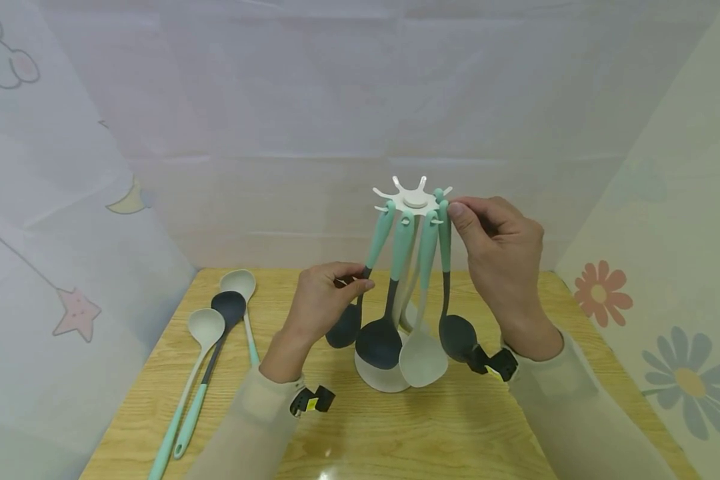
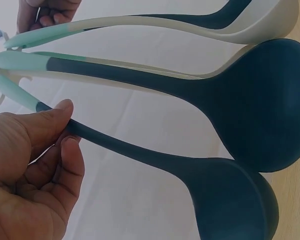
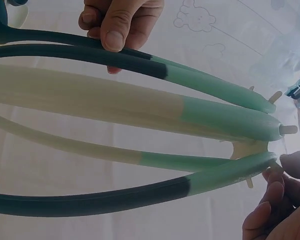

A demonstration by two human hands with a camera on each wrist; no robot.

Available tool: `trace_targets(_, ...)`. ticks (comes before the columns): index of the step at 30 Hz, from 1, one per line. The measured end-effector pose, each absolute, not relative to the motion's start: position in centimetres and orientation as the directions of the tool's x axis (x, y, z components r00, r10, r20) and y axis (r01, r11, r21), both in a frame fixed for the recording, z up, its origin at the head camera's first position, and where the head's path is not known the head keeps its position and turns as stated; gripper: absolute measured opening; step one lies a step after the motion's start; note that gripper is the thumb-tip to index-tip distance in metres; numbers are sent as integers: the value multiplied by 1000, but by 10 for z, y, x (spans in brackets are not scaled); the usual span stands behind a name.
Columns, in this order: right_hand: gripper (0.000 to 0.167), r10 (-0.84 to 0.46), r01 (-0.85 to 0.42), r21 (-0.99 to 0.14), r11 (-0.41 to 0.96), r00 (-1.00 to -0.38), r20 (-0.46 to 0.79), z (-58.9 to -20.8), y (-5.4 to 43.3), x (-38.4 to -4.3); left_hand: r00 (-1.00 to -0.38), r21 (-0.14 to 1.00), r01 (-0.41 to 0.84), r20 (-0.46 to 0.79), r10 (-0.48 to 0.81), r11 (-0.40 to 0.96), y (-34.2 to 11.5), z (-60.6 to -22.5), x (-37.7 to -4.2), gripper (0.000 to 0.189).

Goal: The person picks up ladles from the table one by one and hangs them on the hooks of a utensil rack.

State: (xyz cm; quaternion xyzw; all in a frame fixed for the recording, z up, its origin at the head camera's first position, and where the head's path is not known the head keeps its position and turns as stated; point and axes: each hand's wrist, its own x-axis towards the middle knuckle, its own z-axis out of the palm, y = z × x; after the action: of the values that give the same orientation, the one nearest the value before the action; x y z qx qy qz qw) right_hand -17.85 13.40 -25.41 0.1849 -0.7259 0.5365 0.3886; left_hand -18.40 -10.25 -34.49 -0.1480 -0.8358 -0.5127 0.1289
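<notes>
A white rotating-style utensil rack [image 1: 416, 199] with radiating hooks stands on the table, several mint-handled ladles hanging from it. On its left side my left hand [image 1: 319, 303] pinches the dark shaft of a ladle [image 2: 125, 145] just below the mint grip, thumb on top in the left wrist view. At the rack's right, my right hand [image 1: 507, 243] pinches the top end of another dark ladle [image 3: 90, 198], right at its hook. Between the hands hang a dark ladle [image 1: 379, 343] and a cream ladle [image 1: 425, 360], bowls down. Another cream utensil is partly hidden behind them.
The rack's round white base [image 1: 379, 379] shows below the hanging bowls. Left on the wooden table [image 1: 360, 440] lie a cream ladle [image 1: 207, 327], a dark ladle [image 1: 229, 307] and another cream utensil [image 1: 238, 283]. Printed cloth walls [image 1: 312, 133] close in the back and sides.
</notes>
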Motion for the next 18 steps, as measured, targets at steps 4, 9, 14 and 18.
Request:
trace_targets(4,14,168,-680,-635,366,-623,764,-253,133,-176,-921,814,384,372,117,435,-103,-345,-183,25)
trace_targets(9,9,201,-724,-570,387,-537,819,-253,129,-169,-922,806,381,367,122,452,-103,-346,-181,27)
trace_targets(14,5,128,-764,-485,424,-480,868,-252,121,-162,-919,785,382,379,110,487,-105,-348,-181,28)
trace_targets(18,8,92,-757,-461,462,-477,874,-253,117,-159,-915,780,389,389,106,491,-106,-349,-181,27)
